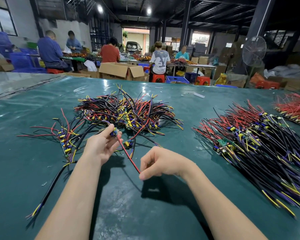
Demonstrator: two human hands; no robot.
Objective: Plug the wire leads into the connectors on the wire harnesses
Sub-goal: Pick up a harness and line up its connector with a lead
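Pinches the free end of a red wire lead [128, 156] in the right hand [156, 161], fingers curled; grips a small connector board [115, 133] at the fingertips of the left hand [100, 148]. Holds both above the green worktop [145, 213], just before the tangled harness pile [125, 110]. Could bend the tip if pushed in askew, or snag neighbouring wires.

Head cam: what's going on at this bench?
A person is working on wire harnesses at a green table. The left hand holds a small board up off the table. The right hand pinches the free end of a red lead running from it, not yet plugged in. A tangled pile lies just beyond the hands, and a neater pile sits to the right.
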